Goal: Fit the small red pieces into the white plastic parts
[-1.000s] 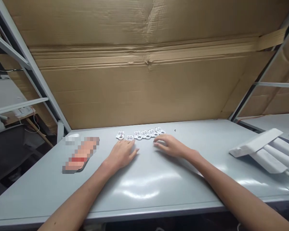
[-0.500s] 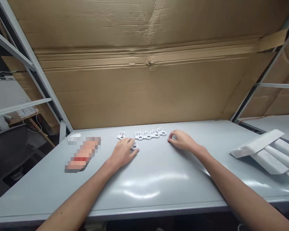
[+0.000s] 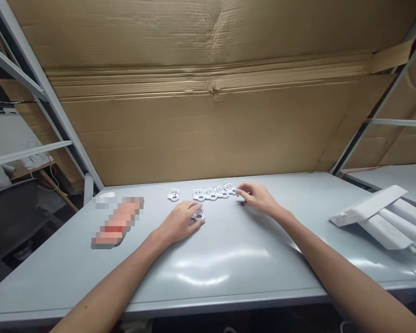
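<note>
A row of several small white plastic parts (image 3: 211,193) with round holes lies on the grey table (image 3: 229,259) near its far edge. One more white part (image 3: 174,195) sits apart at the left end. My left hand (image 3: 180,223) lies palm down on the table, its fingertips resting on a single white part (image 3: 198,215) pulled towards me. My right hand (image 3: 258,199) is at the right end of the row, thumb and fingers pinched on something small and dark reddish (image 3: 242,203) that I cannot make out.
A blurred flat object (image 3: 117,223) lies on the table at the left. White folded profiles (image 3: 377,215) lie at the right edge. A cardboard wall (image 3: 211,115) stands behind the table, with grey shelf posts (image 3: 48,101) on both sides.
My left hand has dragged one white part out of the row towards me. My right hand went right of the row, then came back to its right end with fingers pinched.
</note>
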The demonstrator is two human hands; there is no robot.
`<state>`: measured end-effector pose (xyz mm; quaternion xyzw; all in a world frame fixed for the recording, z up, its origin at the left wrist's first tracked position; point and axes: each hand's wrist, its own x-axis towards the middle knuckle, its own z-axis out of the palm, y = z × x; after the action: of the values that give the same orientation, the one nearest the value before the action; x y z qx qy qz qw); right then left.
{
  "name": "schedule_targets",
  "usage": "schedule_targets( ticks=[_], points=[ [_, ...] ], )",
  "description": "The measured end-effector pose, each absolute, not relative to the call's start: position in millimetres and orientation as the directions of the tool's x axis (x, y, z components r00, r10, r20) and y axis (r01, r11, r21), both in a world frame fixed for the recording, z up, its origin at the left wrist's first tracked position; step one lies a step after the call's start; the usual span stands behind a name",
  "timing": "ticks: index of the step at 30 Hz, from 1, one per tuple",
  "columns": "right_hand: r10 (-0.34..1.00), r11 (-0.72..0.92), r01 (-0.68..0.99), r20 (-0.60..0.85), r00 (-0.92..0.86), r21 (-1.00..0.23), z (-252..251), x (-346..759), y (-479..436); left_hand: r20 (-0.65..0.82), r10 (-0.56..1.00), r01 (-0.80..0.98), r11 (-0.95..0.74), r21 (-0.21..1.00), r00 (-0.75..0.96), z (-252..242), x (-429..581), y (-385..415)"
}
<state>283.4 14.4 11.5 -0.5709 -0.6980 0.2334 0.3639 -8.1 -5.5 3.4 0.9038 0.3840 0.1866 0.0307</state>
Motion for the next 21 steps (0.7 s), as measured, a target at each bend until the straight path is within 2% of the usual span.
schedule_targets(
  ticks=[3,7,14,17,21],
  points=[
    [0.984,0.179,0.396,0.173,-0.049,-0.901,15.4,272.4,10.3,0.31,0.703,0.676,-0.707,0.209,0.64,3.6,-7.3,-6.0],
    [0.993,0.069,0.137,0.055,-0.107,-0.988,13.0,259.5,5.6,0.301,0.686,0.634,-0.728,0.261,0.663,4.1,-5.7,-7.7],
    [0.965,-0.187,-0.132,-0.157,-0.21,-0.973,6.0,251.2,2.1,0.266,0.714,0.673,-0.699,0.241,0.647,6.7,-9.9,-5.6],
    [0.958,-0.218,-0.208,-0.168,-0.231,-0.954,9.4,251.1,0.3,0.261,0.711,0.674,-0.702,0.228,0.653,5.5,-11.2,-4.0],
    [0.961,-0.18,-0.209,-0.126,-0.246,-0.961,14.0,252.1,-0.8,0.25,0.714,0.676,-0.7,0.23,0.654,4.0,-11.1,-4.0]
  ],
)
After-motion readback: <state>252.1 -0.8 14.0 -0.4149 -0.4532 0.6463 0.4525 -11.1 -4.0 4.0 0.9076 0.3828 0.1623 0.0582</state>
